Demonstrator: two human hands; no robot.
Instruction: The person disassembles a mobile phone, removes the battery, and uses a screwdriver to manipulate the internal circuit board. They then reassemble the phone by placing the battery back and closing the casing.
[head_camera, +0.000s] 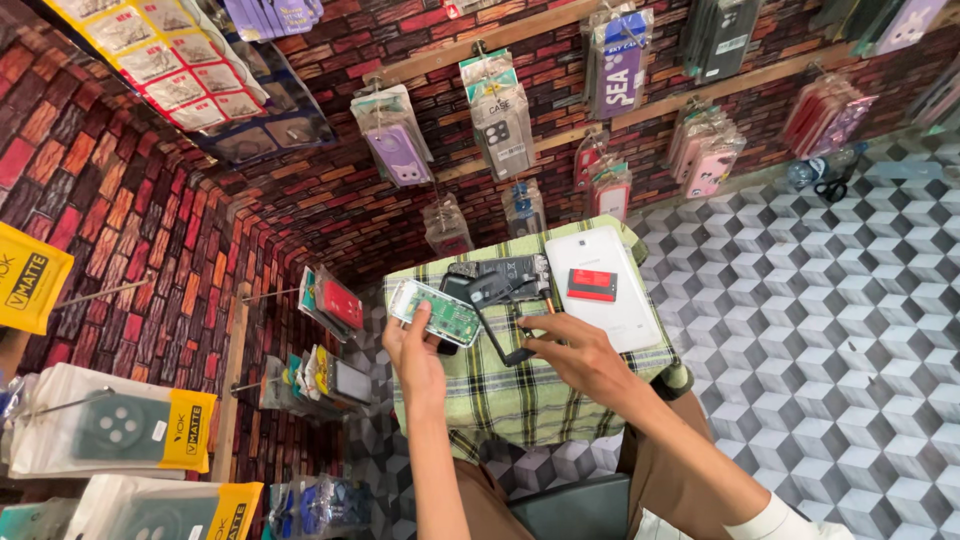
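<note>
My left hand (415, 355) grips the near end of an opened phone (437, 312) whose green circuit board shows. My right hand (575, 355) pinches a thin black phone frame (497, 315) at its lower corner; a small tool tip shows near its fingers. Both hands hover over a green checked cloth (520, 395) spread on a small table. On the cloth lie a black phone part (500, 268) and a white tablet (605, 285), face down, with a small red and black box (592, 285) on top.
Phone cases in clear packets (398, 140) hang on a brick-pattern wall ahead and to the left. More packaged items (110, 425) hang at lower left. The floor (820, 300) has a grey cube pattern. Scissors (830, 187) lie far right.
</note>
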